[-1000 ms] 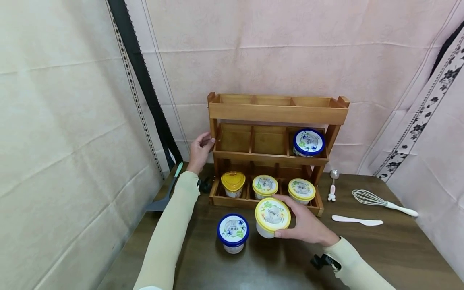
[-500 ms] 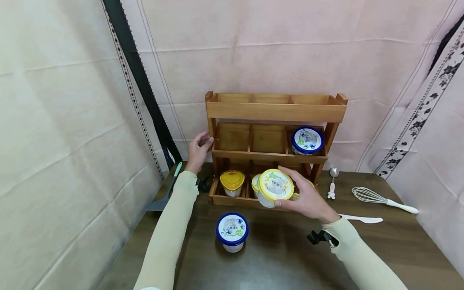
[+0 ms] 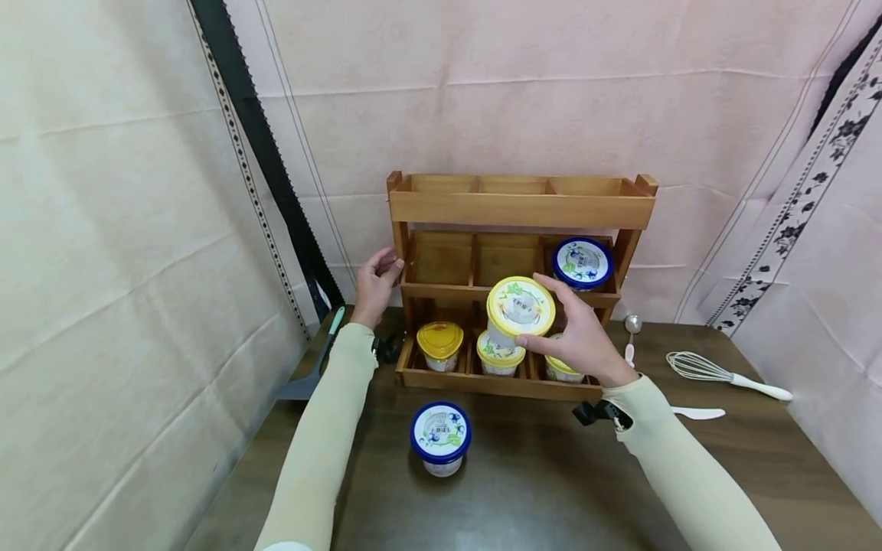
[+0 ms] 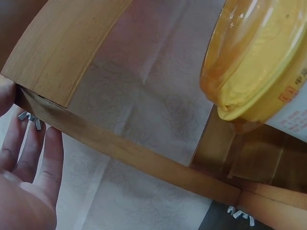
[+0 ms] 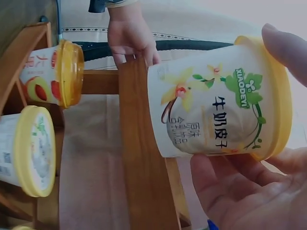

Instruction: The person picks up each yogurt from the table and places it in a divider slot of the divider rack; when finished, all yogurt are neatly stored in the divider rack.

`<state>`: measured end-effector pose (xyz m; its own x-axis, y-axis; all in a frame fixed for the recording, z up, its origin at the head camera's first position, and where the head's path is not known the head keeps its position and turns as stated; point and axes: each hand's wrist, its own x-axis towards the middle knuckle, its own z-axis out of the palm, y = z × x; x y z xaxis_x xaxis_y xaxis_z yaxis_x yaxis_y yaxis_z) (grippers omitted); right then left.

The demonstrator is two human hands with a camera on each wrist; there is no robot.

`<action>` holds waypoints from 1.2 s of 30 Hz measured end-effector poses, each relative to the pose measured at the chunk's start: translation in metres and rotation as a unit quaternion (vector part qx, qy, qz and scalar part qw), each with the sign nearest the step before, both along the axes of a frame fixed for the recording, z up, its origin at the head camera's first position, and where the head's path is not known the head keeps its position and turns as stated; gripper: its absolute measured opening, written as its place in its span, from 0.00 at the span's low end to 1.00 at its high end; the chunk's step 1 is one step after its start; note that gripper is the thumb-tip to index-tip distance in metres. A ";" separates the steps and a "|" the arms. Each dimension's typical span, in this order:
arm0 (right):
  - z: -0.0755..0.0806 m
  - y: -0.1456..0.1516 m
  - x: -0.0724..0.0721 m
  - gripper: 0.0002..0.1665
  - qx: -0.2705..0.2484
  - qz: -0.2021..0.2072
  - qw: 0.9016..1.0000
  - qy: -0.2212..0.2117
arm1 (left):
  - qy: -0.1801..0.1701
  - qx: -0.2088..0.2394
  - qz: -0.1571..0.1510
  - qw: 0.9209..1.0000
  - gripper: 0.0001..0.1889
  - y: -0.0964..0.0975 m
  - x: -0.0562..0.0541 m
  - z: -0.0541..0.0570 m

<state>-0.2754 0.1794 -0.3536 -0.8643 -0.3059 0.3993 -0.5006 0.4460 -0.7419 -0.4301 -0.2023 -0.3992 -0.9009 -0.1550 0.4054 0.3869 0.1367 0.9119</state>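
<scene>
My right hand (image 3: pixel 582 337) grips a white yogurt cup with a yellow lid (image 3: pixel 521 306), thumb on one side and fingers on the other. The cup hangs in front of the middle tier of a three-tier wooden rack (image 3: pixel 524 210), its printed side facing the right wrist view. My left hand (image 3: pixel 377 287) holds the rack's left side post, its fingertips beside a wing nut (image 4: pixel 31 119) in the left wrist view. A blue-lidded cup (image 3: pixel 582 262) sits in the middle tier's right compartment. Another blue-lidded cup (image 3: pixel 441 438) stands on the table before the rack.
The bottom tier holds a cup with an amber-yellow lid (image 3: pixel 439 341) and two yellow-lidded cups, partly covered by my right hand and its cup. A spatula (image 3: pixel 313 375) lies left; a measuring spoon (image 3: pixel 632 325), whisk (image 3: pixel 723 373) and white knife (image 3: pixel 699 413) lie right.
My right hand has lifted the yellow-lidded cup from low over the table, past the bottom tier, up to the middle tier. The left hand has stayed at the rack's post.
</scene>
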 end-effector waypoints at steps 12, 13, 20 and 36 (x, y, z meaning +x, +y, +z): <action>0.025 -0.004 -0.023 0.62 -0.009 -0.031 0.998 0.047 | 0.014 -0.005 0.002 1.000 0.22 -0.001 -0.001 0.007; 0.027 -0.004 -0.024 0.62 -0.007 -0.033 0.998 0.051 | 0.014 -0.005 0.002 1.000 0.22 -0.001 -0.001 0.007; 0.036 -0.008 -0.039 0.64 -0.021 -0.041 0.998 0.037 | 0.011 0.021 -0.011 1.000 0.23 -0.001 -0.003 0.007; 0.031 -0.029 -0.067 0.61 -0.016 -0.087 0.994 0.067 | -0.003 0.024 -0.021 0.999 0.24 -0.002 -0.001 0.003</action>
